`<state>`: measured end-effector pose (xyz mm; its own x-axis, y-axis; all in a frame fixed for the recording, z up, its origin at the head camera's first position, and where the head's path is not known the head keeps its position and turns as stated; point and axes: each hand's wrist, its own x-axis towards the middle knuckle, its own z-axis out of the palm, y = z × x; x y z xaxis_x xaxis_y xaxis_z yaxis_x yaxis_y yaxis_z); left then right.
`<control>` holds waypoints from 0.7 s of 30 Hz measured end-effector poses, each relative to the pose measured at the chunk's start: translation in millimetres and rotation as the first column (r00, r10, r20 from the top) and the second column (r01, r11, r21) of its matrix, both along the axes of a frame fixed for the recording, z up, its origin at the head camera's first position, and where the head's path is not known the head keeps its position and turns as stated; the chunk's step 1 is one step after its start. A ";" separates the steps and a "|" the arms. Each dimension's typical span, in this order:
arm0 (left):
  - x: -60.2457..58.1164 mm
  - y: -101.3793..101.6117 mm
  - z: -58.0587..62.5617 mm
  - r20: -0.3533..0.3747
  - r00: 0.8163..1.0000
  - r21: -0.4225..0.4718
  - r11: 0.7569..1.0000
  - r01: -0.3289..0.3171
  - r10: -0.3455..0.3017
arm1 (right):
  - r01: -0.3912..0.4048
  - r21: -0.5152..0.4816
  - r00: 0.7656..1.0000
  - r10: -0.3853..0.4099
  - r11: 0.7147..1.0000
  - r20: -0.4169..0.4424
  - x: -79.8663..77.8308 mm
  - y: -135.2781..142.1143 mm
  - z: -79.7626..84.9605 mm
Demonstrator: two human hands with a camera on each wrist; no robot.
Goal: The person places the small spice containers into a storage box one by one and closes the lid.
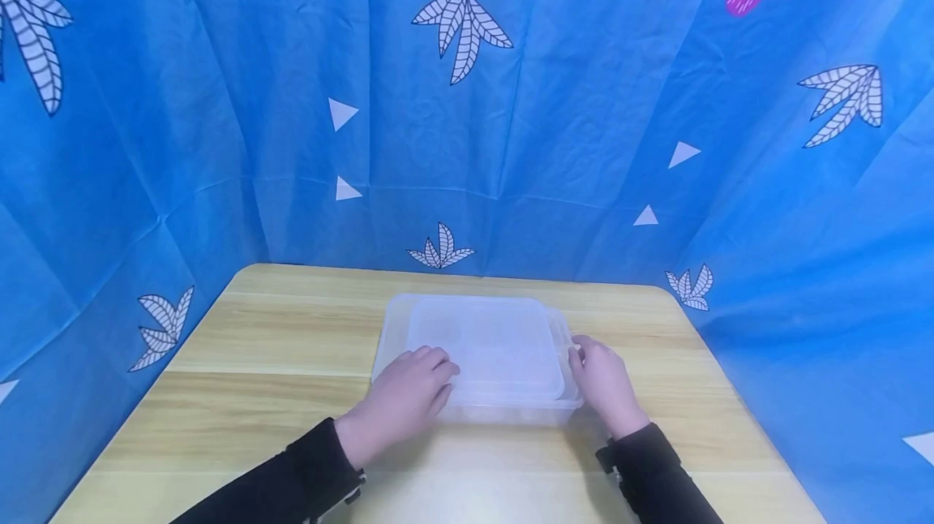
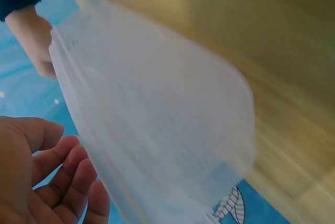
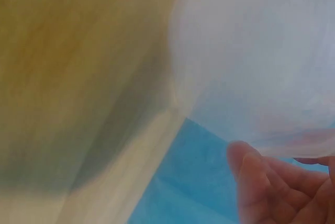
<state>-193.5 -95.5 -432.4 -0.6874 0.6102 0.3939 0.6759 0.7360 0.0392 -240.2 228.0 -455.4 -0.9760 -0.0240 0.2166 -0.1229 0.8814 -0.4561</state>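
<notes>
A translucent plastic box (image 1: 503, 414) sits on the table, its lid (image 1: 485, 345) lying on top and shifted left, so the box's right end shows past it. My left hand (image 1: 409, 394) is at the lid's near left part, fingers bent over it in the head view. Seen from the left wrist, this hand (image 2: 52, 177) has loosely bent fingers beside the box's side, with space between thumb and fingers. My right hand (image 1: 606, 382) holds the box's right rim with thumb and fingers. In the right wrist view, those fingertips (image 3: 242, 153) are right at the rim.
The light wooden table (image 1: 292, 345) has rounded far corners. A blue patterned cloth (image 1: 569, 102) hangs behind it and along both sides, close to the table's edges. Dark sleeves (image 1: 292, 475) cover both forearms.
</notes>
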 end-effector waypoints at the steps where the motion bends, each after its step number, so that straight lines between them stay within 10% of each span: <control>1: -1.3 -2.6 1.0 -0.001 1.000 0.015 1.000 -0.009 0.009 | -0.002 0.001 1.000 0.002 1.000 -0.005 0.2 0.1 1.3; 21: -31.5 -48.9 21.2 0.066 0.970 0.179 0.953 -0.244 0.235 | -0.069 0.062 0.993 0.075 0.996 -0.094 -1.9 -5.5 32.0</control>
<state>-225.0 -144.4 -411.2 -0.8231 0.3451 0.4510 0.4753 0.8532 0.2148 -242.2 222.5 -423.4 -0.9461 -0.1085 0.3051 -0.2274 0.8934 -0.3875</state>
